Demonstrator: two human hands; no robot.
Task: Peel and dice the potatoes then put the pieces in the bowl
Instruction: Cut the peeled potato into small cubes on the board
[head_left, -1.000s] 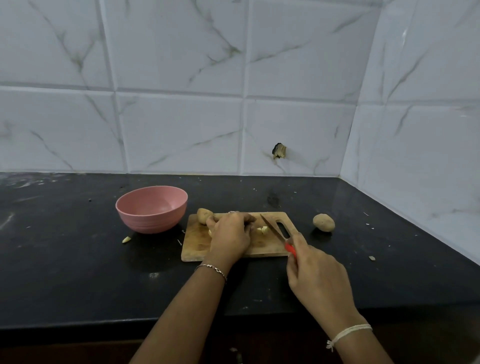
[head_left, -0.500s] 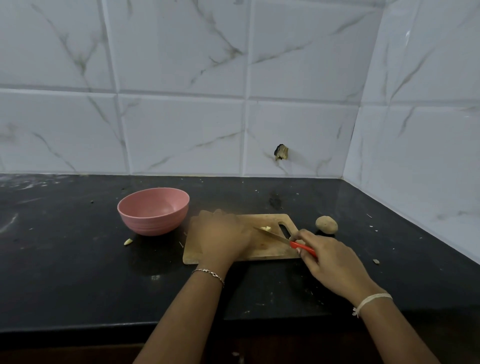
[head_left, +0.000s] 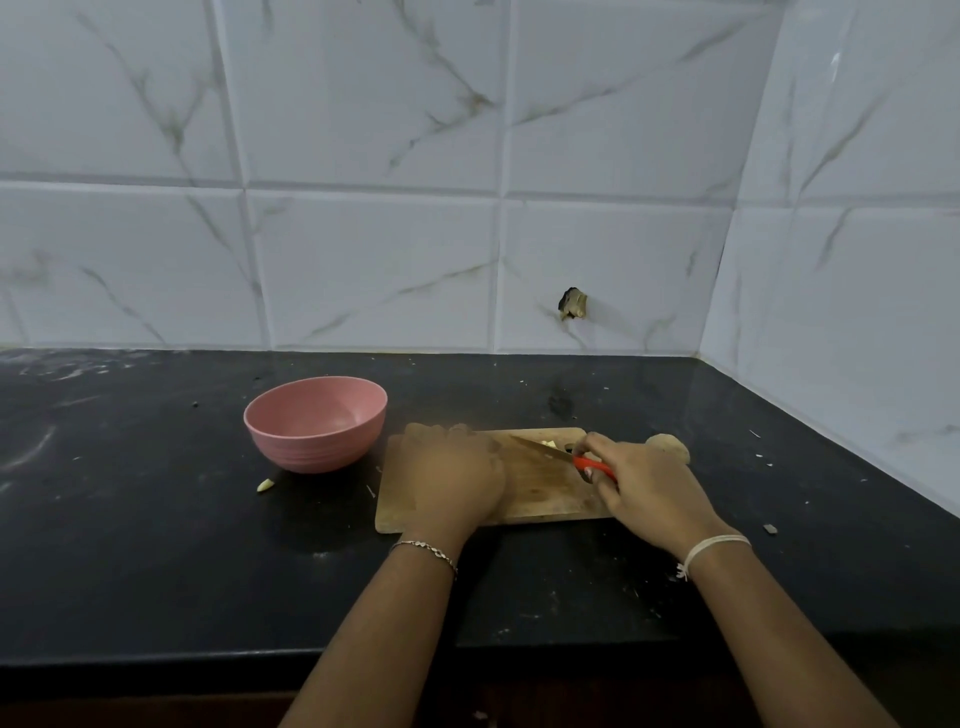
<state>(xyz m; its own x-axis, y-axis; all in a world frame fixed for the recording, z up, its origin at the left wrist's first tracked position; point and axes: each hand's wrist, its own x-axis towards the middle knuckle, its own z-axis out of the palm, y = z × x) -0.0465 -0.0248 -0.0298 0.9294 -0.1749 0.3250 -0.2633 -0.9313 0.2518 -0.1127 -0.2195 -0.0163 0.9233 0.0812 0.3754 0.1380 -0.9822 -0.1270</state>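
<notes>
A wooden cutting board (head_left: 540, 488) lies on the black counter. My left hand (head_left: 452, 480), blurred by motion, covers the board's left part and hides whatever is beneath it. My right hand (head_left: 649, 493) grips a knife (head_left: 545, 451) by its red handle, the blade pointing left and away over the board. A few pale potato pieces (head_left: 548, 443) lie just beyond the blade. An unpeeled potato (head_left: 670, 445) sits on the counter right of the board, partly behind my right hand. The pink bowl (head_left: 260, 415) stands left of the board, and its visible inside holds nothing.
A small pale potato scrap (head_left: 265, 485) lies on the counter (head_left: 130, 519) in front of the bowl. Crumbs and peel bits are scattered to the right. Tiled walls close off the back and the right side. The counter's front edge runs under my forearms.
My left hand has slid left along the board and now covers the potato that showed at its far left corner. My right hand has swung the knife so the blade points left.
</notes>
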